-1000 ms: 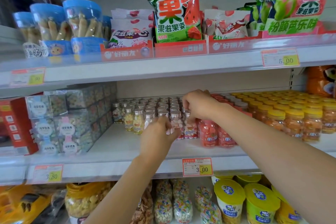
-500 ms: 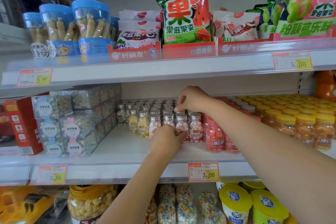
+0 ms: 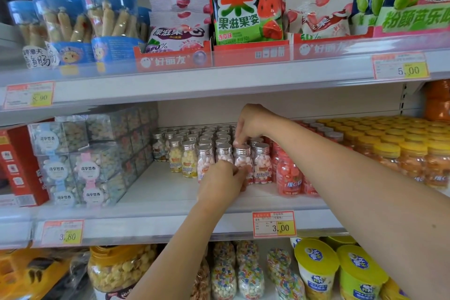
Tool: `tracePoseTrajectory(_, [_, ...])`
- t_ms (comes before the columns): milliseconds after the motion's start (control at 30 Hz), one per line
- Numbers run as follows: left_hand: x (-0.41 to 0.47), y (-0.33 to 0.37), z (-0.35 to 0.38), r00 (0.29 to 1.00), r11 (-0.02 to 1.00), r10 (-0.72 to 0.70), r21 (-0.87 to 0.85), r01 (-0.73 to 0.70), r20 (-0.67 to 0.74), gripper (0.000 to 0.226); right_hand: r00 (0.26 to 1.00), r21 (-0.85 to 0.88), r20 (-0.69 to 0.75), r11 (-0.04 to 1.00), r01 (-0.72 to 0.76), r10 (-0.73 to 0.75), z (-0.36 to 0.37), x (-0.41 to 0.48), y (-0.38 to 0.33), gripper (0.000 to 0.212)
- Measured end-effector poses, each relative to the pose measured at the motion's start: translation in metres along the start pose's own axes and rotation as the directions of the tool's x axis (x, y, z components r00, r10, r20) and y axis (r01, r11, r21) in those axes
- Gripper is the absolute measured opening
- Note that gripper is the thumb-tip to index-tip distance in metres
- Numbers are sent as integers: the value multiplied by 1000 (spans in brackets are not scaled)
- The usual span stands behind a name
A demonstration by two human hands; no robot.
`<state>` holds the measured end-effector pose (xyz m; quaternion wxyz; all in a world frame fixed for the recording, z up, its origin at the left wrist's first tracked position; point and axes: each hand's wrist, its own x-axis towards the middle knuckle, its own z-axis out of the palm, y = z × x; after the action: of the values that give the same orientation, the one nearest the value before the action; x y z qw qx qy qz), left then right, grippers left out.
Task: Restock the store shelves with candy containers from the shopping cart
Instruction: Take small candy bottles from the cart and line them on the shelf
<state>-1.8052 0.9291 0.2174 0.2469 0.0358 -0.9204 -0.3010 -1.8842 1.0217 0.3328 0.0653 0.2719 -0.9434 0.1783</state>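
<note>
Both hands are on the same item in my feed. The right hand [image 3: 250, 122] comes in from above & pinches the silver cap [image 3: 242, 150] of a pink-white candy bottle [image 3: 242, 161]. The left hand [image 3: 222, 179] has its fingers curled round the bottle's lower body; palm side is hidden, so I can't tell how firm that grip is. My read: top + bottom hold b/c these bottles are tall, narrow & prob. tip easily, so it's steadied upright while squared into the front row. The bottle stands on the middle shelf [image 3: 158, 192], packed close btw other silver-capped bottles, near the red bottles [image 3: 288, 178] on the right, above the 3.00 price tag [image 3: 274, 224]. So it sits directly under the right hand's fingertips & against the left hand's fingers, no gap. Cart not in view; can't judge stock left.
</note>
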Motion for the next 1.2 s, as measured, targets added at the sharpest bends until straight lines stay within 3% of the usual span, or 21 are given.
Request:
tracePoseTrajectory(133, [-1, -1, 1, 1000, 1000, -13, -6, 13, -10, 50, 993, 95, -107, 994, 62, -51, 2, -5, -3, 42])
tracePoseTrajectory(267, [-2, 1, 1, 999, 999, -26, 32, 27, -32, 49, 985, 129, -4, 977, 172, -172, 11, -19, -14, 35])
tracePoseTrajectory(567, [1, 0, 2, 998, 998, -52, 23, 53, -28, 50, 988, 200, -1, 968, 153, -156, 15, -25, -12, 31])
tracePoseTrajectory(700, [-4, 5, -1, 998, 997, -41, 64, 44, -49, 51, 981, 249, -117, 952, 177, -152, 11, -45, -13, 26])
tracePoseTrajectory(800, [-19, 15, -8, 979, 993, 72, 109, -52, -193, 49, 957, 240, -239, 946, 220, -162, 3, -81, -10, 18])
tracePoseTrajectory(867, [-40, 25, -8, 921, 980, 195, 25, -198, -337, 43, 941, 234, -296, 943, 237, -163, 0, -114, -1, 18])
tracePoseTrajectory(933, [-72, 40, 3, 897, 947, 243, -110, -301, -369, 44, 929, 211, -336, 949, 236, -157, 1, -150, 13, 23])
tracePoseTrajectory(1067, [-147, 69, 46, 955, 921, 272, -256, -295, -120, 54, 946, 201, -318, 971, 132, -63, 19, -224, 64, 29])
tracePoseTrajectory(1200, [-212, 75, 104, 950, 954, 240, -231, -192, 202, 51, 976, 193, -135, 971, -143, 171, 52, -294, 143, 30])
